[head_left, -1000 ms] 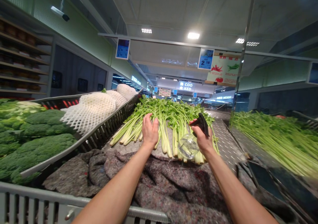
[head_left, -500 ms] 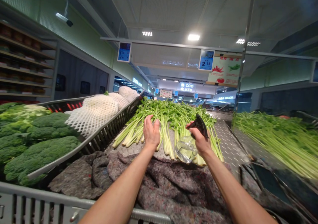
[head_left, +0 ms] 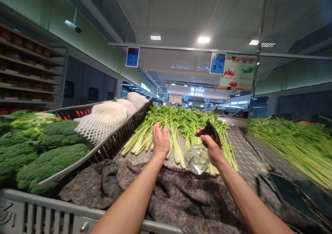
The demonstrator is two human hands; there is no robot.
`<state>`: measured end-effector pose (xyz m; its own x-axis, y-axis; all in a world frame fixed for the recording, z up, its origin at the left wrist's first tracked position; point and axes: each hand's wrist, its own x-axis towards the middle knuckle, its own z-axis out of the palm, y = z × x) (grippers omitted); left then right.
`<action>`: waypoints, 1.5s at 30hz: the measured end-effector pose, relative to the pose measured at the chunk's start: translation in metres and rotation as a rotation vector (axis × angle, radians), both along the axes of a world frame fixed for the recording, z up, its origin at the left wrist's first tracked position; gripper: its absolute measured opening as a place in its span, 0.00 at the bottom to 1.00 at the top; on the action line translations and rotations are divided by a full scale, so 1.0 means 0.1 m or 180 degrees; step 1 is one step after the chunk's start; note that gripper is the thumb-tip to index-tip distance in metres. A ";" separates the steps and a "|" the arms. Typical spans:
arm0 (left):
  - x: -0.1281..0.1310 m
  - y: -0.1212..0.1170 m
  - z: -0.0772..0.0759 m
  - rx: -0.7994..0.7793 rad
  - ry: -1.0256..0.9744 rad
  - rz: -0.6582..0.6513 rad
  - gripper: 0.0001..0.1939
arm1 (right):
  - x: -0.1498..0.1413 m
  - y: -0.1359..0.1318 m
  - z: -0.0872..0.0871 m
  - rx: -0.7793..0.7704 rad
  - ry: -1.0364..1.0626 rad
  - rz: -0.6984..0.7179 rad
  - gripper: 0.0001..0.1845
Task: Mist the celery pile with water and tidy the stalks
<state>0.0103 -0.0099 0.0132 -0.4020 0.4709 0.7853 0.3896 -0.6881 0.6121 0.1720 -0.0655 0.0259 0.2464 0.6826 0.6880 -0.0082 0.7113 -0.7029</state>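
My right hand (head_left: 214, 149) grips a spray bottle (head_left: 197, 159) by its black trigger head (head_left: 210, 133); the clear body hangs tilted to the left. Bunches of celery (head_left: 178, 133) lie fanned out on a metal tread-plate shelf (head_left: 243, 151), leaves away from me and cut ends near. Held over the celery stalks, my left hand (head_left: 161, 140) has its fingers loosely extended and holds nothing. Whether it touches them I cannot tell. A crumpled grey felt cloth (head_left: 186, 196) lies in front, under my forearms.
On the left a black crate (head_left: 103, 142) holds broccoli (head_left: 54, 154) and produce in white foam nets (head_left: 106, 118). A grey crate rim (head_left: 59, 206) runs along the front. A mirror (head_left: 290, 151) at the right reflects celery. A dark flat device (head_left: 292, 192) lies lower right. Price tags (head_left: 218, 63) hang overhead.
The whole view has shifted slightly to the right in the picture. Both hands keep nearly the same pose over the celery, and the spray bottle stays in my right hand.
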 end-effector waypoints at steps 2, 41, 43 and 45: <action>0.00 -0.01 0.00 0.0010 -0.0045 0.0014 0.17 | -0.06 -0.05 -0.01 -0.0125 -0.0324 0.0282 0.09; 0.04 0.03 -0.07 -0.0079 0.0420 0.0030 0.19 | 0.14 0.05 0.00 -0.0195 -0.0283 -0.1287 0.15; 0.04 0.02 -0.06 -0.0089 0.0406 0.0042 0.20 | 0.26 0.09 0.01 -0.0258 -0.0146 -0.1548 0.15; 0.02 0.02 -0.03 -0.0082 0.0334 0.0044 0.19 | 0.40 0.12 0.04 -0.0295 -0.0018 -0.1722 0.15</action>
<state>0.0119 -0.0080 0.0100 -0.3247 0.4865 0.8111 0.4618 -0.6668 0.5848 0.2124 -0.0532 0.0297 0.5756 0.5174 0.6332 0.3455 0.5480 -0.7618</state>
